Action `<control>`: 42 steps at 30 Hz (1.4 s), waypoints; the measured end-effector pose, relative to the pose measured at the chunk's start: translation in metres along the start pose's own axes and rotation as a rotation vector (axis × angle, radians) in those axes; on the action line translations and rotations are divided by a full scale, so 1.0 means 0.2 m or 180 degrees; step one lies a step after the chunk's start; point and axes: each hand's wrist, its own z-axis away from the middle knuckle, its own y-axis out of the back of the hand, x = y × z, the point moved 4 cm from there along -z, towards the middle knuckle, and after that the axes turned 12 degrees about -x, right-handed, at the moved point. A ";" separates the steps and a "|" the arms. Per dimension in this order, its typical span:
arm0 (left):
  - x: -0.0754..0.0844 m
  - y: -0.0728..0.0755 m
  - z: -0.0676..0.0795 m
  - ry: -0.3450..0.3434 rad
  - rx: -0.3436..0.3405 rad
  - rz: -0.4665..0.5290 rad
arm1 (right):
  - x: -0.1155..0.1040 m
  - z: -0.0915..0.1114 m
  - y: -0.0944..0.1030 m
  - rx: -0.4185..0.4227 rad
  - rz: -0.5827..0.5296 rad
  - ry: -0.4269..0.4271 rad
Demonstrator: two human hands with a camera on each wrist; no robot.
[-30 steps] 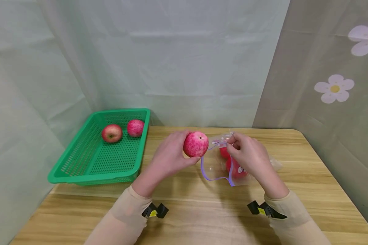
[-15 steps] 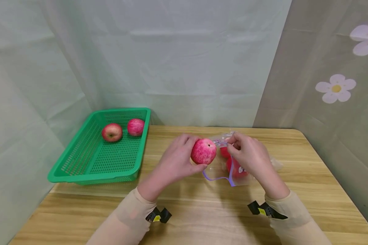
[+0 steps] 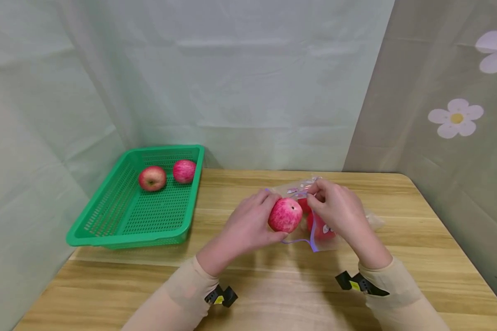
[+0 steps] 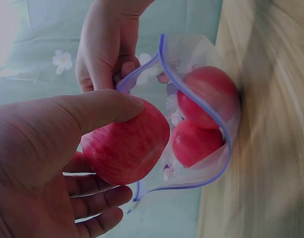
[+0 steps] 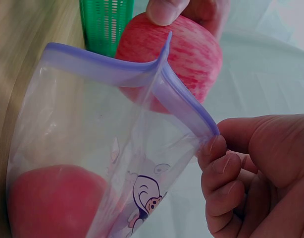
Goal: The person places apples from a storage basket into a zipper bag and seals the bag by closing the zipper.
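My left hand point(image 3: 250, 225) grips a red streaked apple point(image 3: 285, 215) between thumb and fingers, right at the mouth of a clear zip bag point(image 4: 191, 186). That bag has a purple zip edge and printed cartoon figures, and its mouth gapes toward the apple. Two red apples lie inside it; one bagged apple point(image 4: 209, 96) rests against the other bagged apple point(image 4: 195, 143). With thumb and forefinger my right hand point(image 3: 338, 207) pinches the bag's purple rim, as the right wrist view shows. The held apple partly covers the bag's opening in the head view.
A green plastic basket point(image 3: 128, 240) stands at the left on the wooden table point(image 3: 269, 285). In it sit a red-yellow apple point(image 3: 152, 178) and a pink-red apple point(image 3: 184, 171). Pale curtains point(image 3: 252, 82) hang behind the table and at its sides.
My left hand has carried the apple rightward and slightly nearer to me, up to the bag's mouth. The right hand keeps its pinch on the rim almost unmoved.
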 end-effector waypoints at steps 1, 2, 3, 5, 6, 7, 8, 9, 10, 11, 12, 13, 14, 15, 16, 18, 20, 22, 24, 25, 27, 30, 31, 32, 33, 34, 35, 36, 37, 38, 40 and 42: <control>0.00 0.00 0.00 -0.0012 -0.0006 -0.0018 | 0.00 0.00 0.00 -0.0004 -0.0003 -0.0001; 0.00 -0.01 0.00 -0.0024 -0.0015 -0.0029 | 0.00 0.00 0.00 -0.0007 -0.0007 -0.0003; 0.00 -0.02 0.00 -0.0021 -0.0038 -0.0036 | 0.00 0.00 0.00 -0.0009 -0.0007 -0.0004; 0.00 -0.03 -0.01 -0.0011 -0.0085 -0.0033 | 0.00 0.00 0.00 -0.0009 -0.0009 -0.0003; 0.01 -0.04 -0.01 -0.0002 -0.0112 -0.0034 | 0.00 0.00 0.00 -0.0010 -0.0010 -0.0002; 0.01 -0.05 -0.01 0.0006 -0.0136 -0.0046 | 0.00 0.00 0.00 -0.0009 -0.0011 -0.0002; 0.01 -0.06 -0.01 0.0010 -0.0158 -0.0057 | 0.00 0.00 0.00 -0.0004 -0.0012 0.0000; 0.01 -0.07 -0.01 0.0014 -0.0176 -0.0072 | 0.00 0.00 0.00 -0.0003 -0.0014 0.0000; 0.01 -0.08 -0.02 0.0005 -0.0184 -0.0086 | 0.00 0.00 0.00 -0.0001 -0.0019 0.0003; 0.01 -0.09 -0.02 0.0000 -0.0191 -0.0089 | 0.00 0.00 0.00 -0.0001 -0.0026 0.0003; 0.01 -0.10 -0.02 -0.0005 -0.0198 -0.0096 | -0.01 0.00 0.00 -0.0005 -0.0033 0.0004; 0.01 -0.11 -0.03 -0.0005 -0.0204 -0.0085 | -0.01 0.00 0.00 -0.0004 -0.0039 0.0003; 0.01 -0.12 -0.03 0.0002 -0.0210 -0.0062 | -0.01 0.00 0.00 -0.0007 -0.0046 0.0002; 0.01 -0.13 -0.04 0.0016 -0.0219 -0.0032 | -0.01 0.00 0.00 -0.0011 -0.0048 -0.0002; 0.01 -0.14 -0.04 0.0034 -0.0228 0.0000 | -0.01 0.00 0.00 -0.0014 -0.0049 -0.0007; 0.01 -0.15 -0.06 0.0088 -0.0255 0.0057 | -0.01 0.00 0.00 -0.0017 -0.0052 -0.0017; 0.01 -0.16 -0.08 0.0142 -0.0277 0.0104 | -0.01 0.00 0.00 -0.0016 -0.0048 -0.0027; 0.01 -0.17 -0.09 0.0187 -0.0290 0.0118 | -0.01 0.00 0.00 -0.0016 -0.0040 -0.0038; 0.01 -0.18 -0.11 0.0238 -0.0279 0.0097 | -0.01 0.00 0.00 -0.0021 -0.0029 -0.0044; 0.01 -0.19 -0.12 0.0261 -0.0261 0.0077 | -0.01 0.00 0.00 -0.0024 -0.0023 -0.0047; 0.01 -0.20 -0.13 0.0305 -0.0216 0.0025 | -0.01 0.00 0.00 -0.0029 -0.0014 -0.0051; 0.02 -0.22 -0.15 0.0376 -0.0154 -0.0077 | -0.01 0.00 0.00 -0.0025 -0.0003 -0.0029; 0.02 -0.22 -0.16 0.0393 -0.0139 -0.0122 | -0.01 0.00 0.00 -0.0019 0.0000 -0.0020; 0.02 -0.23 -0.17 0.0405 -0.0121 -0.0165 | -0.01 0.00 0.00 -0.0012 0.0004 -0.0012; 0.02 -0.23 -0.17 0.0417 -0.0106 -0.0211 | -0.01 0.00 0.00 -0.0006 0.0010 -0.0002; 0.02 -0.23 -0.18 0.0428 -0.0087 -0.0254 | -0.01 0.00 0.00 -0.0001 0.0009 0.0006; 0.03 -0.23 -0.18 0.0434 -0.0069 -0.0295 | -0.01 0.00 0.00 0.0003 0.0006 0.0009; 0.03 -0.24 -0.19 0.0438 -0.0047 -0.0334 | -0.01 0.00 0.00 0.0008 0.0001 0.0013; 0.03 -0.24 -0.19 0.0439 -0.0026 -0.0377 | -0.01 0.00 0.00 0.0015 -0.0002 0.0016; 0.03 -0.24 -0.20 0.0439 -0.0007 -0.0410 | -0.01 0.00 0.00 0.0018 -0.0007 0.0017; 0.03 -0.25 -0.21 0.0447 0.0018 -0.0475 | -0.01 0.00 0.00 0.0021 -0.0021 0.0020; 0.03 -0.25 -0.22 0.0453 0.0024 -0.0535 | -0.01 0.00 0.00 0.0023 -0.0026 0.0018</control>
